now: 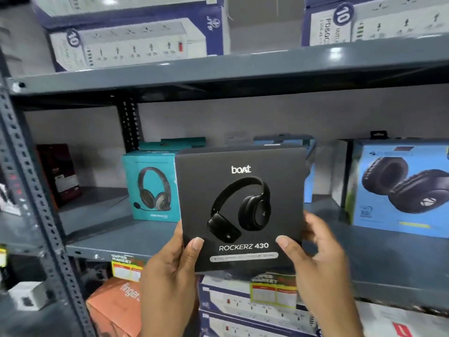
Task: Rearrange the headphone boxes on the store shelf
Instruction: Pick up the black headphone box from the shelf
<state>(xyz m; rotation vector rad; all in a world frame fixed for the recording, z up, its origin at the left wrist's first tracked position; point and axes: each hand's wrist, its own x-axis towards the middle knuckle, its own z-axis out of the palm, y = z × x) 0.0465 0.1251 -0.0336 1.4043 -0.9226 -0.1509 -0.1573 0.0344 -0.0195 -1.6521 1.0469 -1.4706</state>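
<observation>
Gripping both lower corners, hands hold upright a black headphone box (240, 207).

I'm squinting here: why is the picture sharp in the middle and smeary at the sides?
Head view: the black box held in both hands reads sharp; the power strip boxes above and the blue box at right are blurred; ceiling light glares on the upper shelf edge; the wide lens bends the shelf lines.

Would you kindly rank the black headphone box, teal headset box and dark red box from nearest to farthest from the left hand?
1. Black headphone box, held in the left hand.
2. Teal headset box, behind it on the shelf.
3. Dark red box, far left.
</observation>
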